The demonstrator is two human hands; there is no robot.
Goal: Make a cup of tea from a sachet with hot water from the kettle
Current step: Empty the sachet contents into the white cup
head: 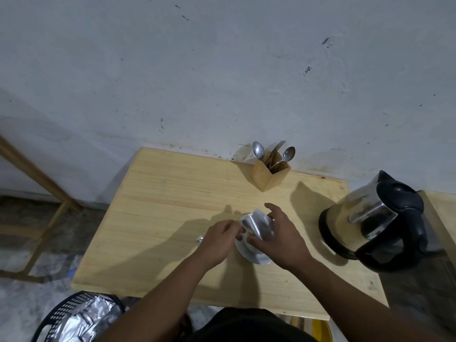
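Note:
A silver foil sachet (259,224) is tilted over a white cup on a white saucer (256,257) in the middle of the wooden table (160,193). My right hand (278,240) grips the sachet from the right side. My left hand (219,240) pinches at the sachet's left edge, fingers closed on it. The cup is mostly hidden by the sachet and my hands. A steel kettle (370,223) with a black lid and handle stands at the table's right edge, apart from my hands. A small torn foil scrap (199,238) lies just left of my left hand.
A wooden holder (269,174) with spoons and forks stands at the back of the table by the wall. A black bin (74,317) with foil wrappers sits on the floor at the lower left. A wooden frame (37,193) stands at the left.

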